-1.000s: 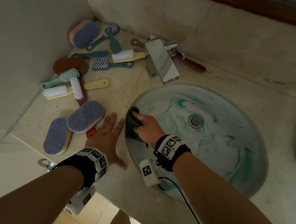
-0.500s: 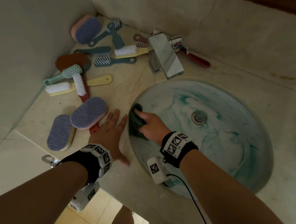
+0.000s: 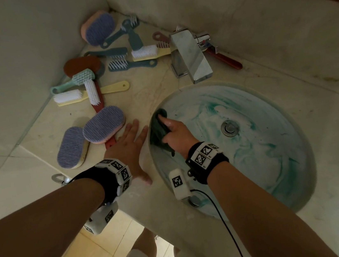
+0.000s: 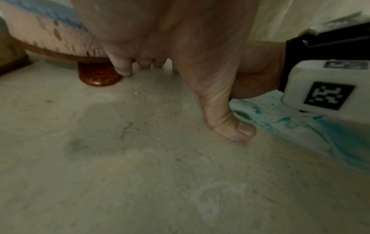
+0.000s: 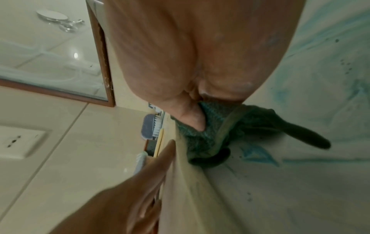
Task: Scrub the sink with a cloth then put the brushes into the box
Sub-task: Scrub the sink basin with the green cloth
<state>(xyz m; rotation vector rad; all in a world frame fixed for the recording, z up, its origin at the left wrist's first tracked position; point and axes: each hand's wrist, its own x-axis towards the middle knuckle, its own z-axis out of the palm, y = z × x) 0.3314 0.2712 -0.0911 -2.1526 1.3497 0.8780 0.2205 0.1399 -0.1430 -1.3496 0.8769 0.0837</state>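
A round sink point(image 3: 276, 157) streaked with teal cleaner is set into a beige stone counter point(image 3: 149, 83). My right hand point(image 3: 173, 132) grips a dark green cloth point(image 3: 158, 129) and presses it against the sink's left inner wall by the rim; in the right wrist view the cloth point(image 5: 212, 134) bunches under my fingers. My left hand point(image 3: 128, 146) lies flat, fingers spread, on the counter just left of the rim, its little finger point(image 4: 122, 66) touching a red brush handle point(image 4: 98, 76). Several brushes point(image 3: 103, 124) lie scattered on the counter toward the corner. No box is in view.
A chrome tap point(image 3: 189, 58) stands behind the sink, with a red-handled brush point(image 3: 226, 60) beside it. The drain point(image 3: 230, 128) sits in the bowl's middle. Walls close the counter at the left and back. A framed mirror point(image 5: 52, 63) hangs above.
My right hand and the cloth have stayed at the sink's left rim, shifting only slightly. The left hand has kept its place on the counter.
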